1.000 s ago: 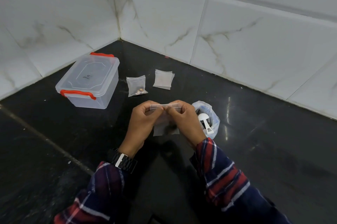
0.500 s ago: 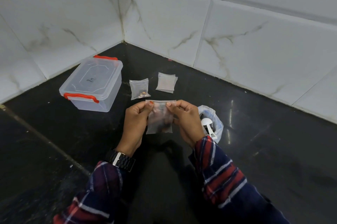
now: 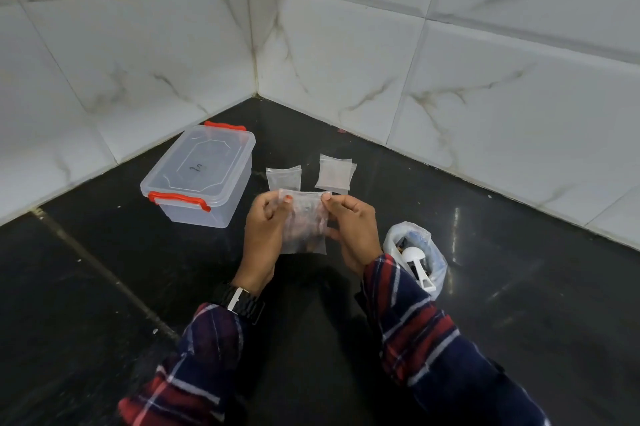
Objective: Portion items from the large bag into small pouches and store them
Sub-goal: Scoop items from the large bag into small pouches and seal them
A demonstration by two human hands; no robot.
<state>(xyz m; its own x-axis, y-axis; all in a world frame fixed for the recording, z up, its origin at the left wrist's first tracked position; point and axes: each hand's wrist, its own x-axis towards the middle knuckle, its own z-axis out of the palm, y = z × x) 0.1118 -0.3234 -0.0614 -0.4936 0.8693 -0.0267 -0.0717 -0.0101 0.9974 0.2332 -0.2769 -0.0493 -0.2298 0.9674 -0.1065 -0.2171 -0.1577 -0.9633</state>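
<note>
Head view: we pinch filled pouch (image 3: pixel 304 221) with left hand (image 3: pixel 265 231) and right hand (image 3: pixel 353 235), sealing; next, storage box (image 3: pixel 199 176) at 10 o'clock.

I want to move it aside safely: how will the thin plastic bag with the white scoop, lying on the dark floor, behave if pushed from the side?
The thin clear plastic bag looks crumpled and soft, so it would probably deform rather than slide whole. Its mouth is open with the white plastic scoop inside, so contents might spill if it tips. The glossy black floor may let it slip easily.
</note>
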